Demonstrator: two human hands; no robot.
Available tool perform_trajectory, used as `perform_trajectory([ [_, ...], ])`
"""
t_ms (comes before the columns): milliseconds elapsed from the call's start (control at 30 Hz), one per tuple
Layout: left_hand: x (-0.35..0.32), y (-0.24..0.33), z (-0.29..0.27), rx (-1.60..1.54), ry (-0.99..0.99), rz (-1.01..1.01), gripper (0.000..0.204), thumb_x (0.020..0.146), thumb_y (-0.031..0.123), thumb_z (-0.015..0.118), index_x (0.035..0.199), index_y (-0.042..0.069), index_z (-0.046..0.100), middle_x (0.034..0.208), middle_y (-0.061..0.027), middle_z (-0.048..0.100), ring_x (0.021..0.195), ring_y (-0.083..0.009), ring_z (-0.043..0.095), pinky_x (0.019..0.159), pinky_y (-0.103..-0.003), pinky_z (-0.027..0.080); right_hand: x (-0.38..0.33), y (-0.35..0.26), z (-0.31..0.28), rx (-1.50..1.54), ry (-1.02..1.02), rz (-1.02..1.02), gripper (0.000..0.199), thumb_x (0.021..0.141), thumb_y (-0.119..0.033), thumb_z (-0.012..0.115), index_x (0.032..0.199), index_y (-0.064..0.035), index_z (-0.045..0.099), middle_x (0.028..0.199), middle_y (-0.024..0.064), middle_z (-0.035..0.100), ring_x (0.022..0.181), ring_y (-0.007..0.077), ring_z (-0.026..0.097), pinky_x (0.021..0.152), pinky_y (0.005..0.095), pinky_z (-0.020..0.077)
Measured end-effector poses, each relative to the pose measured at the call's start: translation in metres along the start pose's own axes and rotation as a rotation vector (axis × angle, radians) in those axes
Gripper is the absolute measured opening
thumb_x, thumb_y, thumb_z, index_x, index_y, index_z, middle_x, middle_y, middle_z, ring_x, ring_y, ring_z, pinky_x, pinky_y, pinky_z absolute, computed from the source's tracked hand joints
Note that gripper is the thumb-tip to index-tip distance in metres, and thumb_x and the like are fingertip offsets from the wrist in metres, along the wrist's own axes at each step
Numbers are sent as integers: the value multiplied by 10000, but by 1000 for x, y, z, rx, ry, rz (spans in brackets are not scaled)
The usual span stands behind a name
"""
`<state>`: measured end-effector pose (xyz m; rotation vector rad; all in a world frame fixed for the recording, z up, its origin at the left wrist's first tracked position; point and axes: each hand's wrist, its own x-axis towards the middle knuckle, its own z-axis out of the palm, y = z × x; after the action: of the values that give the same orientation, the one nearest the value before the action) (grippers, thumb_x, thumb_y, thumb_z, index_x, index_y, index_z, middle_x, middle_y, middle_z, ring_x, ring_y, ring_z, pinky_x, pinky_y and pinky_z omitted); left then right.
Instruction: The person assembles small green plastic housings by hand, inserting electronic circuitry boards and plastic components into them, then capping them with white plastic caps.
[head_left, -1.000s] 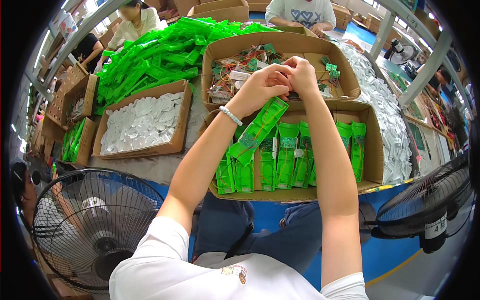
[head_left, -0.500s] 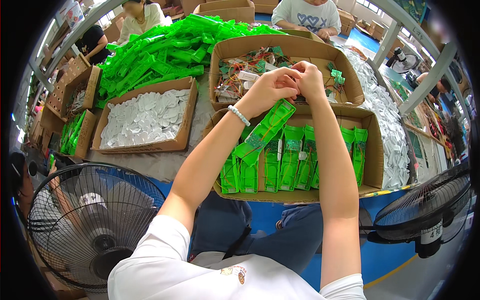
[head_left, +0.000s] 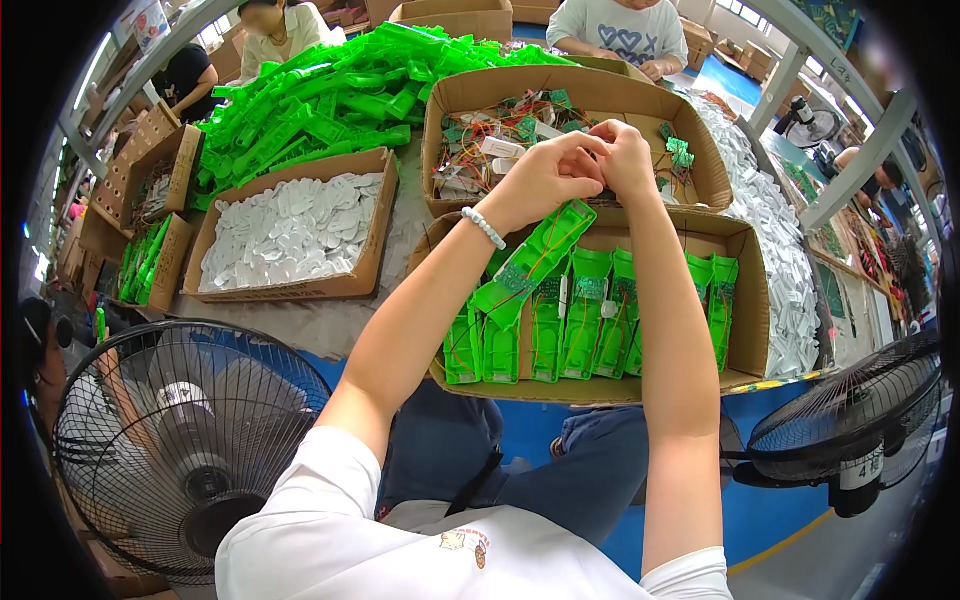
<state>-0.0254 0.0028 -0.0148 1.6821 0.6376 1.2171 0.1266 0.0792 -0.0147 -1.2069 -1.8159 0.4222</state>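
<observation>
We hold a long green plastic shell (head_left: 535,262) tilted, its upper end up at our left hand (head_left: 545,178) and right hand (head_left: 622,160), its lower end over the near cardboard box (head_left: 745,300). A small circuit board sits in its open face.

Both forearms reach forward, left hand (head_left: 545,178) and right hand (head_left: 622,158) touching, fingers curled together.

1. A factory assembly workshop: the table (head_left: 330,325) carries cardboard boxes (head_left: 600,385) of identical green plastic housings (head_left: 585,315).
2. A heap of green plastic shells (head_left: 340,95) and a box of wired circuit boards (head_left: 500,125) (batch work).
3. Other workers (head_left: 615,30) sit opposite; floor fans (head_left: 185,440) stand alongside.
</observation>
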Motion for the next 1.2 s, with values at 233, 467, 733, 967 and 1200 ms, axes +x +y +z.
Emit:
perform_trajectory([
  [233,-3,2,2,52,-2,-3,325,844,-14,646,1158,22,567,911,-41,653,879,-101,630,833,-261,524,-6,-1,-1,-3,9,-19,214,771,-187,655,872,-3,698,849,176,706,801,315,688,732,387,534],
  [467,-4,-3,2,284,13,70,333,877,3,616,1197,31,528,915,-46,662,903,-104,636,835,-262,528,-3,4,2,-44,44,-135,213,784,-232,684,852,-31,698,845,168,695,821,339,677,737,409,534],
  [733,-9,5,3,388,19,58,346,877,15,620,1215,59,555,947,-41,643,902,-97,628,867,-265,520,2,4,1,-96,-39,-118,192,768,-186,664,884,-39,705,864,160,705,834,332,680,759,412,537],
  [967,-9,5,1,359,24,33,352,877,19,622,1220,67,556,939,-45,647,909,-101,631,867,-267,522,1,4,3,-109,-52,-80,179,772,-184,648,888,-60,707,875,151,703,857,333,672,770,420,528],
  [1200,-8,2,-1,267,10,17,369,860,21,643,1217,48,553,927,-52,650,899,-107,630,859,-268,518,-1,4,3,-74,-16,-75,177,778,-185,644,884,-58,706,867,154,702,838,336,674,760,415,532],
])
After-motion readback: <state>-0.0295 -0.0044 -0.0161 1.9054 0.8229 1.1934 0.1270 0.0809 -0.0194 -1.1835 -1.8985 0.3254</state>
